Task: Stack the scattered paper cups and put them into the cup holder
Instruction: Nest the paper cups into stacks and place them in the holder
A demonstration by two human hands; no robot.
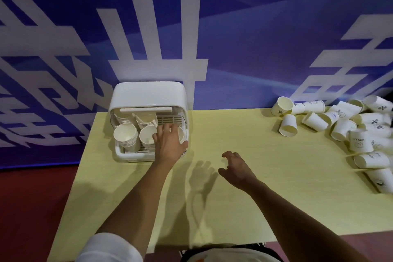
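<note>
The left hand [170,142] sits in the cup holder [146,93], fingers curled round a cup [181,134] — the right hand [236,168] hovers open above the desk [234,208], scattered cups [314,121] well to its right.

White cup holder [148,95] at far-left of bench [255,208], front open. Two cup stacks [125,136] lean inside, left and middle. Left hand [169,144] reaches into right side, fingers curled round another cup [181,134]. Right hand [236,168] hovers above bench, fingers loosely bent, empty. Loose paper cups [340,121] heaped far right, most on sides.
</note>
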